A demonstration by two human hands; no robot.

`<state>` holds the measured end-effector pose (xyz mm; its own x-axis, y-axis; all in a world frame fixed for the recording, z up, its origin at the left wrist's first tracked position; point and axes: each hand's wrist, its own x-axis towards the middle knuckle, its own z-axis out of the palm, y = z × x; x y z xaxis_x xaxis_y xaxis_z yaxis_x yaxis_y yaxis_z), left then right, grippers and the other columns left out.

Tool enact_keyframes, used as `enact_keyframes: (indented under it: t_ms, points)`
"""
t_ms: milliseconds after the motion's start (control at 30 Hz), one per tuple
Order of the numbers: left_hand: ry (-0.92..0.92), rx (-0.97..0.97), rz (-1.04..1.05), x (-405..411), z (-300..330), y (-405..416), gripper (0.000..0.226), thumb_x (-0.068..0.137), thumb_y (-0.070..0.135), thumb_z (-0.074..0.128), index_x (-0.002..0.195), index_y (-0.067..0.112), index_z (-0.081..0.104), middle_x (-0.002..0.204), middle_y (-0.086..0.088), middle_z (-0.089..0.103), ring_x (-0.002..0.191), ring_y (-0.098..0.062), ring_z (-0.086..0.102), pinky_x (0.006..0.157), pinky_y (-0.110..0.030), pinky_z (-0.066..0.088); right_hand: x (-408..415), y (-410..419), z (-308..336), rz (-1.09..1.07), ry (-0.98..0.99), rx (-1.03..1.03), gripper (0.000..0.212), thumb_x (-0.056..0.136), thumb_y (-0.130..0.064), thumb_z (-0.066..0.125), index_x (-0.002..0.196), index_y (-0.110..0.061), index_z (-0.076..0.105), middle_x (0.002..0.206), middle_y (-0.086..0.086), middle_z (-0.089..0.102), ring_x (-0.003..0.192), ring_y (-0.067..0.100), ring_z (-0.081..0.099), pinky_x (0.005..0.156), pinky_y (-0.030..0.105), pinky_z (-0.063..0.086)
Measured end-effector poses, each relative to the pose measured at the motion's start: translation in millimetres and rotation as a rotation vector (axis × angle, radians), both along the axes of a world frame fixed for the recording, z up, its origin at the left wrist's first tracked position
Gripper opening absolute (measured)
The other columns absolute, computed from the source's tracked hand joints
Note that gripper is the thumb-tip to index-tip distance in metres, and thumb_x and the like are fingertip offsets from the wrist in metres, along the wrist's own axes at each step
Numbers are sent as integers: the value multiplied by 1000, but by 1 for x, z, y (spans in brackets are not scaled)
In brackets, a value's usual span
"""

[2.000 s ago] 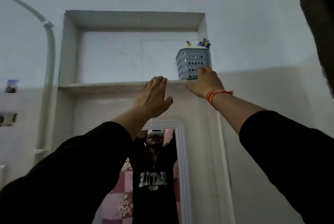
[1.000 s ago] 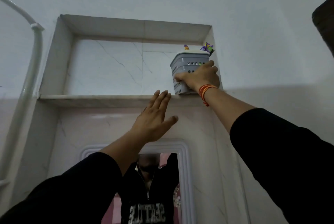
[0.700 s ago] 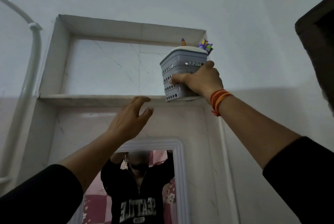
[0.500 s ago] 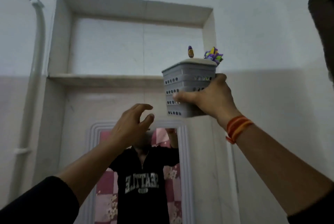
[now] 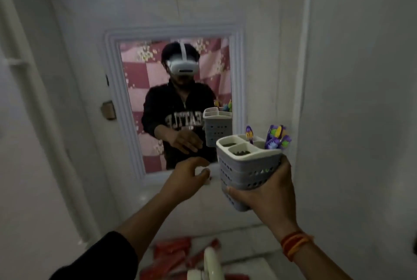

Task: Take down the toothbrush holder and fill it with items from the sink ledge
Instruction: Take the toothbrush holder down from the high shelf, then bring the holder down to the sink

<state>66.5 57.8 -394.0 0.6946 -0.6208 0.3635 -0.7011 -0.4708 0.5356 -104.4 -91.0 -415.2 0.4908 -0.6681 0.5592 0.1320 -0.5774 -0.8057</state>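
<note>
The right hand [image 5: 266,191] is gripping the grey toothbrush holder [image 5: 246,167] from below and behind, fingers wrapped around its perforated wall. Purple toothbrushes [image 5: 276,137] are standing in its far compartments. The left hand [image 5: 185,178] is hovering just beside the holder with its fingers loosely apart, holding nothing. Below both hands, red tubes [image 5: 171,257] are lying.

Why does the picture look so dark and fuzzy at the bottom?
Head view: the room is dim, with no glare. The red items on the ledge and the white tap are smeared by blur. The toothbrush holder in the right hand looks sharper. The left hand is slightly soft.
</note>
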Motion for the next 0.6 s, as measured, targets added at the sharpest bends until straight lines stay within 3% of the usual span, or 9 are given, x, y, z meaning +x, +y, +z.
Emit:
enact_keyframes:
  t_ms: [133, 233, 333, 533, 600]
  points:
    - [127, 226, -27, -1, -73, -11, 30, 92, 31, 64, 118, 18, 71, 124, 0, 71, 114, -16, 65, 95, -25, 49, -6, 4, -93, -83, 187, 102, 135, 29, -54, 95, 142, -16, 31, 133, 3, 51, 118, 26, 59, 82, 36, 54]
    - [198, 422, -72, 4, -112, -25, 31, 93, 32, 63, 117, 16, 72, 119, -2, 73, 113, -19, 66, 95, -23, 47, -14, 2, -149, -118, 279, 137, 128, 30, -49, 96, 138, -18, 34, 125, 5, 51, 110, 30, 62, 72, 30, 48]
    - [242, 626, -120, 13, -146, -43, 31, 94, 31, 63, 117, 13, 74, 123, -4, 73, 115, -22, 64, 94, -22, 44, -23, 2, -194, -109, 340, 200, 131, 28, -48, 98, 139, -18, 34, 125, 5, 52, 108, 29, 62, 74, 31, 49]
    - [286, 974, -219, 27, -193, -80, 37, 89, 32, 70, 120, 12, 72, 123, -7, 71, 113, -26, 65, 102, -34, 50, -38, 11, -250, -99, 395, 295, 135, 23, -40, 101, 138, -16, 35, 120, -1, 50, 102, 18, 58, 76, 25, 48]
    - [281, 1046, -276, 30, -203, -90, 35, 87, 29, 73, 117, 10, 74, 116, -8, 74, 101, -24, 70, 93, -25, 53, -44, 12, -260, -110, 402, 302, 133, 22, -36, 102, 135, -11, 37, 119, 0, 50, 101, 15, 55, 74, 20, 47]
